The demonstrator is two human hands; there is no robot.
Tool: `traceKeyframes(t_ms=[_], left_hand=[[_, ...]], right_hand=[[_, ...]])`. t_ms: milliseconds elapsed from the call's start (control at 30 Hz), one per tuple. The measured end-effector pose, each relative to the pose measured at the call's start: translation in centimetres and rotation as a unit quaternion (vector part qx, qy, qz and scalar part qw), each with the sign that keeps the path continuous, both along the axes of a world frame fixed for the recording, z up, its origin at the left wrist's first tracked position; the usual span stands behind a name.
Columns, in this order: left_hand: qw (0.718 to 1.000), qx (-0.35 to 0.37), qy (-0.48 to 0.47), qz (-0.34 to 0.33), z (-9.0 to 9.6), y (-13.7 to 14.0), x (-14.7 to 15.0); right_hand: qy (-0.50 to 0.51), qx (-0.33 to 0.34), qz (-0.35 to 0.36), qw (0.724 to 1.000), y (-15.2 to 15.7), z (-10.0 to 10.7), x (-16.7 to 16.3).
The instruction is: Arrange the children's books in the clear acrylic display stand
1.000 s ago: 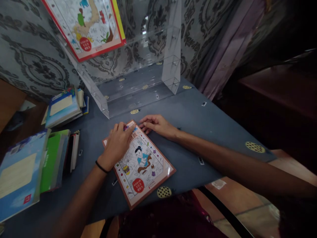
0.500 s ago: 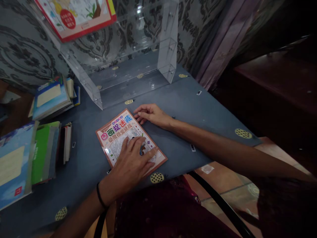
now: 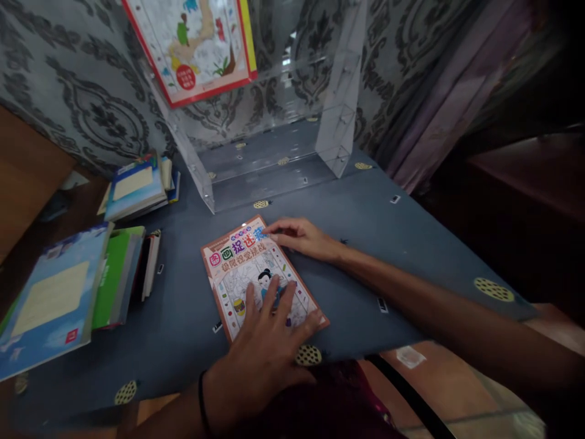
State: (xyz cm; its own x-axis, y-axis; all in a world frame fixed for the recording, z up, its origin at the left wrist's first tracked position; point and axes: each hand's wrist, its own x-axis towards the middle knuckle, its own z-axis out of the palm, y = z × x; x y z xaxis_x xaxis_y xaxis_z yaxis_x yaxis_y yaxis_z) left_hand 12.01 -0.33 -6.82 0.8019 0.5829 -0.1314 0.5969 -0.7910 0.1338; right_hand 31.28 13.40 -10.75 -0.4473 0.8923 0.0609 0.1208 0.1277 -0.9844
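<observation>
Steady low, light touch near the top corner

Blue-grey desk point(image 3: 375, 225), pineapple print, carries the lot. Transparent acrylic rack point(image 3: 340, 122) stands toward the far edge. Front book stack point(image 3: 50, 299) lies along the left edge, blue cover on top, green one fanned out beside it; rear book stack point(image 3: 137, 186) sits behind, toward the far left corner. Red-bordered picture book point(image 3: 201, 46) up on the rack's left part, top cut off.

Hide-and-seek picture book point(image 3: 242, 265) lies flat close to the desk's near edge, skewed to it, cover up, title end pointing away from the wearer. Probably best kept flat: a tug toward the body could bring its bottom over that edge.

Left hand point(image 3: 265, 353): released, fingers spread over the lower half of the cover; can't tell how hard it presses. Decent brace if weight is shared across all fingers; a hard shove would likely skid a thin, glossy book.

Right hand point(image 3: 306, 238): fingers slightly bent, tips at the book's right side just below its upper right corner; can't tell if grasping or only touching. Fingertips slid under the side should beat pinching the corner, which could dog-ear it.

Black wristband point(image 3: 202, 396) on left wrist, off the cover.
</observation>
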Motion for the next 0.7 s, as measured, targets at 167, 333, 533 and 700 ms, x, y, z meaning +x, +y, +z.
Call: traceKeyframes(t_ms=[167,333,533,700], left_hand=[[0.995,0.098,-0.004,0.003,-1.9,-1.9,-1.0],[0.974,0.220,-0.051,0.010,-2.8,-3.8,-2.7],[0.948,0.300,-0.093,0.050,-1.0,-4.5,-5.1],[0.952,0.214,-0.202,0.084,3.0,-3.6,-8.4]], right_hand=[[-0.010,-0.036,0.044,0.998,-0.2,-0.4,-0.2],[0.059,-0.171,0.046,0.982,-0.8,0.0,-0.4],[0.131,-0.282,0.003,0.950,-2.4,1.6,-1.2],[0.108,-0.201,0.020,0.973,-3.1,3.8,-0.7]])
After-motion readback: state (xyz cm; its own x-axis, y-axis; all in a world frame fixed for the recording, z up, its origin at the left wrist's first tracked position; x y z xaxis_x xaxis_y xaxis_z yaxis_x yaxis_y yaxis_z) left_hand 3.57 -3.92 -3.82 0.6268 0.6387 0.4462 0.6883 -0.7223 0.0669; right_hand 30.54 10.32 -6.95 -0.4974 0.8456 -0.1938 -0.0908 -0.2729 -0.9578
